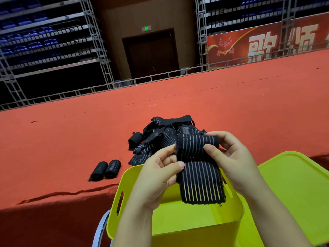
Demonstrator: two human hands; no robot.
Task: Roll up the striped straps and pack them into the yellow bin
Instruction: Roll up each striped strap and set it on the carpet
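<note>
A black strap with pale stripes [199,168] hangs between both hands above the yellow bin [124,184]. My left hand [160,173] pinches its left edge between thumb and fingers. My right hand [229,157] grips its folded upper end, fingers curled over the top. The loose tail drops over the bin's opening. Behind the hands a tangled pile of striped straps [160,138] lies on the red cloth. Two rolled straps [106,169] lie side by side to the left of the bin.
A yellow lid [293,193] lies to the right of the bin. The red-covered surface [71,139] stretches wide and ends at a front edge by the bin. A metal ring [99,229] shows below the bin. Scaffolding, a door and a red banner stand far behind.
</note>
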